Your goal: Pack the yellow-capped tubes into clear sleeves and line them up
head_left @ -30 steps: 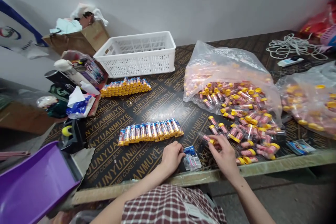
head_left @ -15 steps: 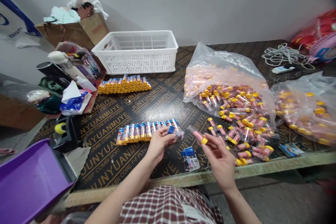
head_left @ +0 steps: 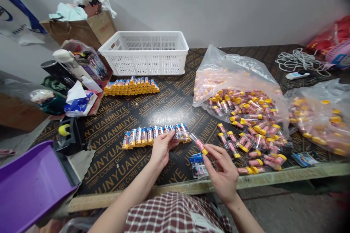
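Observation:
In my right hand (head_left: 223,169), thumb and fingers pinch the yellow-capped end of a clear tube (head_left: 199,144) with pink contents or label. The tube points up and left. My left hand (head_left: 163,149) is closed on a small clear plastic sleeve (head_left: 181,135), just left of the tube and apart from it. Behind the left hand lies a row of blue-wrapped tubes (head_left: 142,137) with yellow caps. Flat blue-and-clear sleeves (head_left: 197,164) lie near the table edge, partly covered by my right hand. Loose pink tubes (head_left: 254,142) are spread to the right.
A big plastic bag (head_left: 212,63) spills tubes onto the dark plywood table (head_left: 120,167); a second bag (head_left: 328,116) sits farther right. At the back are a white basket (head_left: 144,62) and stacked wrapped tubes (head_left: 131,86). A tape dispenser (head_left: 68,136) and purple dustpan (head_left: 32,185) are left.
My right hand has brought the tube left, nearer the sleeve. The left hand's sleeve now shows mostly clear plastic, its blue part less visible. The view has shifted slightly.

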Action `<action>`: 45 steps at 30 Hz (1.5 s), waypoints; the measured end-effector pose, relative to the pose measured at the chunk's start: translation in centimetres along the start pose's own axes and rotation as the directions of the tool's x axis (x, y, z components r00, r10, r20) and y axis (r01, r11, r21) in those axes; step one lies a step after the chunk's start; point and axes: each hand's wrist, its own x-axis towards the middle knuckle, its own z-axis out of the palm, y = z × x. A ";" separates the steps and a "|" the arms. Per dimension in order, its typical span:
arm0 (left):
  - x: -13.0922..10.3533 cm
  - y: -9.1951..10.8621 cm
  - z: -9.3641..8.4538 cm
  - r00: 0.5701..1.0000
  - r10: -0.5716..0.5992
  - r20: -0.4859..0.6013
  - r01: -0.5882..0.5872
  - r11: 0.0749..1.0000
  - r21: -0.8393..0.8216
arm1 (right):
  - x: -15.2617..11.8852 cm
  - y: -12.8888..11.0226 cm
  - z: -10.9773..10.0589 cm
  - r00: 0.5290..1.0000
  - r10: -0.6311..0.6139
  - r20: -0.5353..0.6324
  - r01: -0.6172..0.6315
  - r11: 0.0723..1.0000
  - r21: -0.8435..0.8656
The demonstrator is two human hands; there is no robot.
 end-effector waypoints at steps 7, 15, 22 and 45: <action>-1.0 -0.3 0.6 0.992 0.094 0.080 -0.097 0.995 0.033 | 0.1 -0.8 0.3 0.980 -0.081 0.180 0.079 0.997 0.018; -2.3 -0.2 0.6 0.969 -0.061 0.241 0.028 0.990 0.138 | 0.5 0.2 0.9 0.969 -0.122 0.214 0.129 0.992 -0.015; -3.4 -0.9 0.8 0.923 -0.175 0.342 0.082 0.960 0.268 | 1.5 0.7 0.8 0.895 -0.149 0.420 0.100 0.986 0.135; -3.8 -1.5 1.1 0.931 -0.192 0.310 0.112 0.960 0.258 | 0.6 1.7 1.7 0.915 -0.110 0.387 -0.036 0.936 0.351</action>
